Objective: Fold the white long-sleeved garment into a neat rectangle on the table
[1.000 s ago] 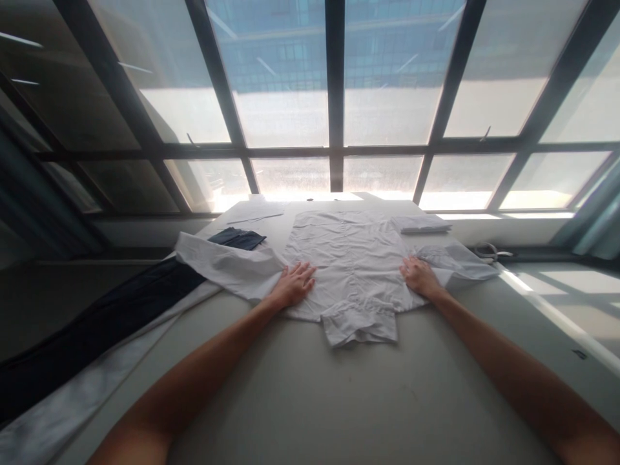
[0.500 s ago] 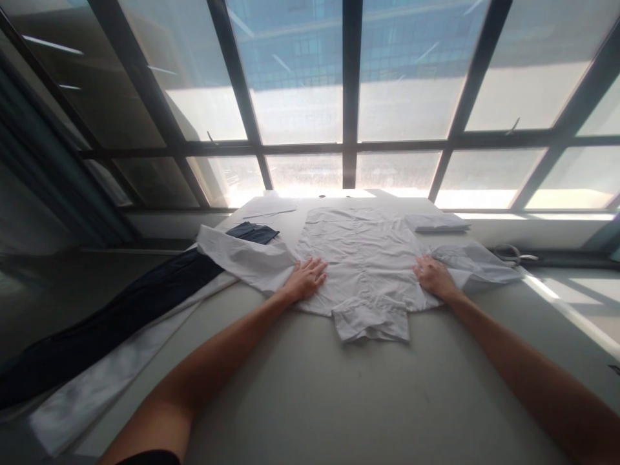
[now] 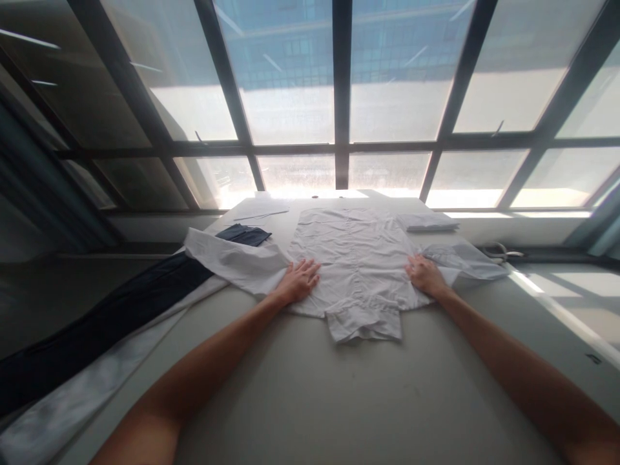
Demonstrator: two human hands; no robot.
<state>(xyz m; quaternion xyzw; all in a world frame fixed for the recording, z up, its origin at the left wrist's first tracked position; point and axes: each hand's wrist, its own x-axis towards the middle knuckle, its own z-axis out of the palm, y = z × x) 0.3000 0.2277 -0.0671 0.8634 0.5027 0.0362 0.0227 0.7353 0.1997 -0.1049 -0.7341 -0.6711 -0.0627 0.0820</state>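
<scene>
A white long-sleeved shirt (image 3: pixel 349 258) lies spread out, its collar (image 3: pixel 364 324) toward me and a gathered seam down its middle. My left hand (image 3: pixel 299 282) rests flat on the shirt's left side near the shoulder, fingers stretched and apart. At the opposite shoulder, my right hand (image 3: pixel 426 274) has its fingers bent and close together on the cloth, beside the right sleeve (image 3: pixel 467 259). The left sleeve (image 3: pixel 235 257) reaches outward across dark cloth.
Dark trousers (image 3: pixel 111 310) and a white garment (image 3: pixel 92 394) lie along the left table edge. A folded white cloth (image 3: pixel 429 223) sits at the back right of the white table (image 3: pixel 300 394). Cables (image 3: pixel 501 250) lie beyond the right sleeve. Tall windows (image 3: pixel 290 84) stand behind.
The view has turned slightly right, so everything sits a little further left. Both hands keep nearly the same places on the shirt, and the right fingers look more drawn together.
</scene>
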